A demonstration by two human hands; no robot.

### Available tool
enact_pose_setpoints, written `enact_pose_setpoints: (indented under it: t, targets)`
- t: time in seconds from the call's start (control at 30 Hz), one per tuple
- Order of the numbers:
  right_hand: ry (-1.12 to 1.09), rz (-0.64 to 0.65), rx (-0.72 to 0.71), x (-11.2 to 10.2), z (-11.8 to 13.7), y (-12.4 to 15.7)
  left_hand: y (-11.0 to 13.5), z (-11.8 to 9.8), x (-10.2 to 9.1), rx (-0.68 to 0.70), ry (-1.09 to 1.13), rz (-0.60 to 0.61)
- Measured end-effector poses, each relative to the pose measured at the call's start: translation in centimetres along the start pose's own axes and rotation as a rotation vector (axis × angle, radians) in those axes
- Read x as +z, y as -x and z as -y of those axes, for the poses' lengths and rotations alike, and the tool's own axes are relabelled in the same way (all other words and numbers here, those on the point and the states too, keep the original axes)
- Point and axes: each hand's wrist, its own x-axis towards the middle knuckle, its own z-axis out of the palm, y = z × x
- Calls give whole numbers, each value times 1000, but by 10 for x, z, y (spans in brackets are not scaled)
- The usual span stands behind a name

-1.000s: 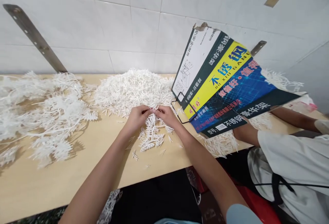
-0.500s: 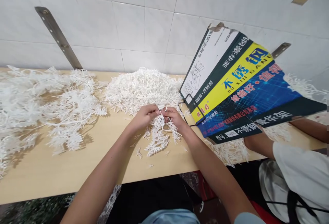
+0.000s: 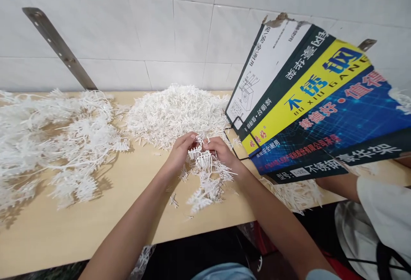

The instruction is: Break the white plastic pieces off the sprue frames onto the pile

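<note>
Both hands meet over the table, in front of a heap of small white plastic pieces [image 3: 180, 111]. A white branched plastic sprig [image 3: 204, 168] hangs down between them, its comb-like tips resting on the tabletop. My left hand [image 3: 184, 146] pinches the sprig's upper part, fingers curled. My right hand [image 3: 220, 149] is closed on the same sprig a little to the right, thumb and forefinger pressed together. A few loose white bits lie on the wood below my left hand. The exact points of grip are partly hidden by the fingers.
Tangled white sprigs [image 3: 73, 143] spread over the left of the wooden table [image 3: 105, 228]. A printed cardboard sheet [image 3: 289, 108] stands at right in a black wire holder [image 3: 244, 138]. Behind it a co-worker's arm [image 3: 340, 186] reaches over more white pieces. A tiled wall [image 3: 160, 27] backs the table.
My hands have drawn slightly apart, and the sprig now hangs more spread out and lower between them. The view has shifted a little, moving the cardboard rightward.
</note>
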Motion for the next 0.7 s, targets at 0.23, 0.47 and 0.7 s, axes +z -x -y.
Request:
enact_pose_setpoints:
  t: [0.23, 0.47, 0.7]
  targets:
    - [81, -104, -16, -8, -3, -6, 2, -5, -5, 116, -271, 91]
    - [70, -97, -21, -5, -1, -6, 3, -13, -15, 213, -517, 40]
    - [-111, 163, -20, 1, -1, 7, 8, -11, -6, 48, -5, 343]
